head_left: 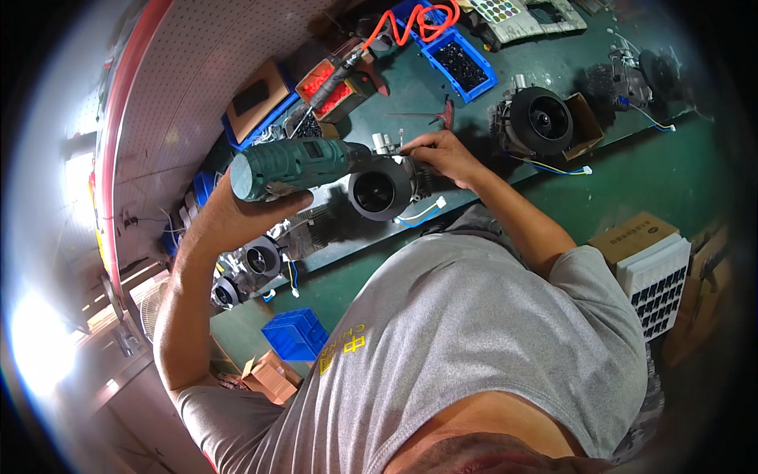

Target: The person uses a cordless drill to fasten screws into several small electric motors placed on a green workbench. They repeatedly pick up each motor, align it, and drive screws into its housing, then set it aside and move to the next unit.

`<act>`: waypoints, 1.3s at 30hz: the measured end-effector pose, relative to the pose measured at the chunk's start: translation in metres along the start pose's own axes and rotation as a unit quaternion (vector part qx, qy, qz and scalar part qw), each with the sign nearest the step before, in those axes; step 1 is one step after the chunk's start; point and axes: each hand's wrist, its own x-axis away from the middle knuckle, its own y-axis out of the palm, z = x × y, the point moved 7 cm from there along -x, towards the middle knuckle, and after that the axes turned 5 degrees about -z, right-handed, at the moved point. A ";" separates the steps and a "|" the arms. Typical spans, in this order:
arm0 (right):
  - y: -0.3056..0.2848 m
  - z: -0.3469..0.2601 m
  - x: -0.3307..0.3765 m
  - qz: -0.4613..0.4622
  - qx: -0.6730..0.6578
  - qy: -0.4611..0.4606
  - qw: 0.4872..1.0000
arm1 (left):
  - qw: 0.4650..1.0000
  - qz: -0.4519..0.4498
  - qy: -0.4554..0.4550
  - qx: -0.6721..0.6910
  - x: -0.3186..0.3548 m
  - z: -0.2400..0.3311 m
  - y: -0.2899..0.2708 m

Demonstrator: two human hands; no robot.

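My left hand [272,207] is wrapped round a teal cordless drill [296,166], held level with its front end pointing right. That end reaches a blower unit [377,191] with a round black impeller housing and a silver metal part on top. From the right, my right hand [448,156] pinches at the top of this blower, close to the drill's tip. What sits between those fingertips is too small to make out. A short cable with a white plug [439,203] hangs from the blower at the bench's near edge.
Another blower [541,120] stands to the right, and more stand at far right and lower left. Behind lie a red-handled hex key [448,114], a blue bin of black parts [460,67], an orange coiled hose [403,28] and a box of red parts [320,83].
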 end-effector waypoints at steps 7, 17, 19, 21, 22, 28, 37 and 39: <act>0.005 -0.002 0.000 -0.013 0.003 0.001 1.000 | 0.997 0.039 0.029 -0.055 -0.003 -0.004 -0.003; -0.001 0.026 -0.002 0.042 0.067 -0.048 0.996 | 0.998 0.018 0.033 -0.048 -0.004 0.004 0.001; 0.000 0.021 0.000 0.032 0.100 -0.041 0.994 | 0.998 0.033 0.036 -0.048 -0.002 0.002 0.000; -0.001 0.021 -0.001 0.030 0.121 -0.035 0.992 | 0.998 0.008 0.039 -0.052 0.000 0.005 0.001; -0.003 0.024 -0.002 0.032 0.124 -0.033 0.991 | 0.998 -0.004 0.040 -0.053 0.000 0.007 0.002; -0.004 0.020 0.000 0.044 0.133 -0.043 0.989 | 0.973 0.033 0.025 -0.227 -0.002 0.024 0.007; -0.004 0.024 -0.006 0.042 0.165 -0.062 0.983 | 0.971 0.007 -0.006 -0.238 -0.010 0.037 0.016; -0.003 0.019 -0.006 0.039 0.184 -0.069 0.980 | 0.970 0.009 -0.004 -0.244 -0.009 0.038 0.018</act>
